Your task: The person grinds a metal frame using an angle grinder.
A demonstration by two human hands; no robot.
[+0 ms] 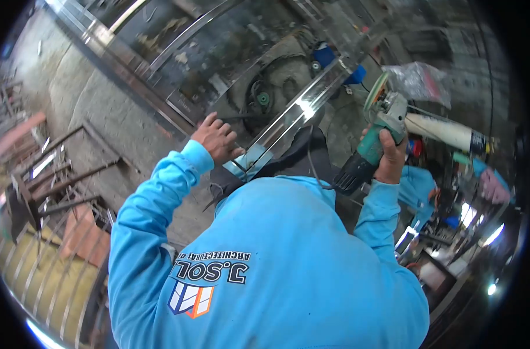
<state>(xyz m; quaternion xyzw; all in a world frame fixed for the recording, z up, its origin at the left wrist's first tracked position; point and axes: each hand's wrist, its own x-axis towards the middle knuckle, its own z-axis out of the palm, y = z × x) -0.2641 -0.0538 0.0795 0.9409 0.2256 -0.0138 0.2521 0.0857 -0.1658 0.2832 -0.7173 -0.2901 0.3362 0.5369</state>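
My right hand (391, 156) is wrapped around the green body of an angle grinder (371, 146). The grinder is raised on the right, its disc (376, 96) at the upper end and its black rear end pointing down toward my lap. On the other side, my left hand (217, 139) has its fingers apart and holds nothing. It hovers close to the near end of a shiny square metal tube (304, 109). That tube slants from between my legs up to a larger metal frame (154, 67).
A plastic bag (419, 81) and a white cylinder (442, 131) lie beyond the grinder. Blue objects (325, 56) sit near the tube's far end. At left stand a rusty metal frame (67, 180) and a barred grille (43, 279). Clutter fills the right side.
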